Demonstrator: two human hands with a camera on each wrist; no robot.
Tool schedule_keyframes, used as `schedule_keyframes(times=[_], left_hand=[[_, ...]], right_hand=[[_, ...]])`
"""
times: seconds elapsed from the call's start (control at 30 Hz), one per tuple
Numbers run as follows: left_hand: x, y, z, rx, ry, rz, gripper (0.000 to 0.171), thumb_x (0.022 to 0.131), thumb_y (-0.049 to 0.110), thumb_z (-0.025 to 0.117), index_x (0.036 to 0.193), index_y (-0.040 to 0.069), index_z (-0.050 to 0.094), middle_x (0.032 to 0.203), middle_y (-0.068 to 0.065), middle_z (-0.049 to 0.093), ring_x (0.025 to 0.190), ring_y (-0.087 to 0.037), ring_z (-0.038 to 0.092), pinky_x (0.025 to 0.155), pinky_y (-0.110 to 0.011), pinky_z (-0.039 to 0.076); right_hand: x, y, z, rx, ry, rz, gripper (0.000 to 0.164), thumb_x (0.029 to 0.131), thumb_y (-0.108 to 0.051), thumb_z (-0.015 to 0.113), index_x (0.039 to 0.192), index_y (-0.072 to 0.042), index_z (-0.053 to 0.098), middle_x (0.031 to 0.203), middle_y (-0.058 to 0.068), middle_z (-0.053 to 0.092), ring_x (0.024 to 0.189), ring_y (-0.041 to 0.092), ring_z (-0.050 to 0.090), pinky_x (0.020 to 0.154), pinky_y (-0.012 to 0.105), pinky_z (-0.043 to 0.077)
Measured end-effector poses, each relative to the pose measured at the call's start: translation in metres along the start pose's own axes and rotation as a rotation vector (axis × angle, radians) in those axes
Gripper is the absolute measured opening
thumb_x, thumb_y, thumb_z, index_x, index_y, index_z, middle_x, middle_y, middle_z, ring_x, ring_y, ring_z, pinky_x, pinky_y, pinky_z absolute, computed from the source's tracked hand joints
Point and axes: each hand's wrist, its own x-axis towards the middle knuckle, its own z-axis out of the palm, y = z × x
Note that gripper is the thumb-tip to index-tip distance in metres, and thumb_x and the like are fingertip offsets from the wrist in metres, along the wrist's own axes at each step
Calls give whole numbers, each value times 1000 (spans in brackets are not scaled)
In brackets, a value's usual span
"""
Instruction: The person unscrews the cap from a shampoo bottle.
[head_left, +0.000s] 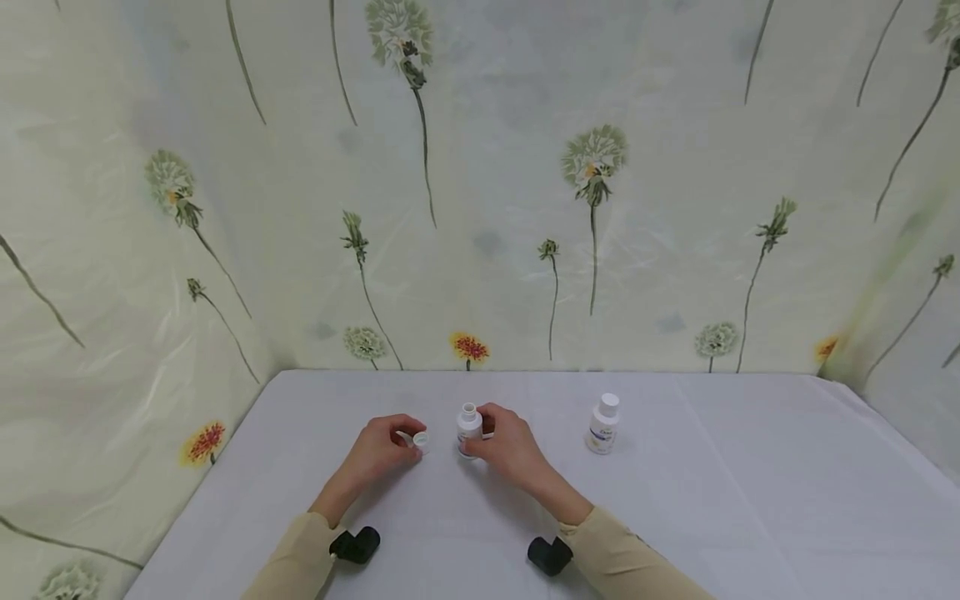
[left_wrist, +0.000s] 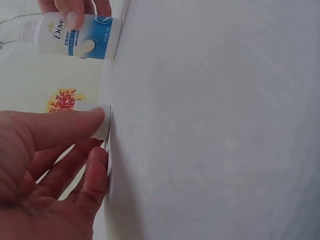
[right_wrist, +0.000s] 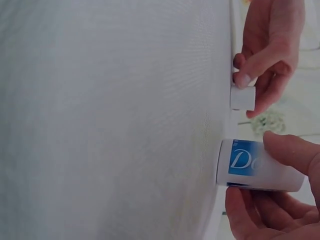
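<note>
Two hands: both bare, reaching in from the near side over a desk covered with plain white cloth.
Left hand: thumb and fingers drawn close together, pinching a small white round cap between their tips; the gap is only as wide as the cap.
Cap: down at the cloth, just left of the uncapped bottle and apart from it; its hollow side appears to face up.
Right hand: fingers curled around the body of a small white plastic bottle with blue label print, thumb on the near side, spread no wider than the bottle.
Uncapped bottle: upright on the desk between the two hands, bare neck at the top; "Dove" lettering shows in the left wrist view.
Second bottle: a white capped bottle with a blue-marked label, upright on the desk, right of the right hand and well apart from it; its print is too small to read fully.
Wrists: beige sleeves, with a black device beside each wrist.
Backdrop: a pale sheet printed with dandelions and red-orange flowers, hanging along the far, left and right sides.
</note>
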Motion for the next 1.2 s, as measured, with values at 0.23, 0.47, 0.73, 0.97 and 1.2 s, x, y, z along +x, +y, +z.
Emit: schedule_keyframes(times=[0.23, 0.47, 0.73, 0.97, 1.2], left_hand=[[-1, -2, -2, 0, -2, 5, 30, 76, -4, 76, 105, 4, 72, 97, -4, 68, 76, -16, 57, 69, -31, 48], [-4, -3, -6, -1, 10, -33, 28, 77, -3, 76, 104, 5, 72, 96, -3, 69, 77, -16, 58, 69, -31, 49], [-9, 0, -13, -30, 11, -54, 25, 80, -1, 74, 105, 3, 70, 98, -6, 68, 80, -19, 62, 66, -30, 52], [-16, -1, -18, -38, 12, -72, 22, 82, 0, 73, 103, 4, 71, 96, -5, 68, 81, -19, 62, 65, -31, 53], [-23, 3, -18, -16, 15, -88, 20, 83, 1, 73, 102, 7, 71, 95, -3, 67, 82, -18, 61, 67, -30, 53]], right_hand=[[-1, 1, -1, -13, -4, -6, 44, 84, -16, 78, 123, -4, 60, 112, 8, 65, 101, 25, 60, 79, 40, 53], [-5, 2, -3, 14, -3, 9, 48, 84, -20, 78, 126, -5, 59, 116, 9, 64, 106, 28, 61, 83, 42, 54], [-11, 3, -7, 9, 28, 2, 45, 86, -21, 77, 125, -7, 60, 118, 7, 64, 111, 29, 59, 85, 42, 54], [-16, 4, -10, 24, 43, 18, 44, 86, -23, 77, 124, -8, 62, 120, 7, 64, 112, 29, 59, 86, 42, 54], [-23, 6, -14, 25, 47, 10, 44, 86, -25, 77, 124, -9, 61, 121, 9, 64, 109, 27, 60, 85, 42, 54]])
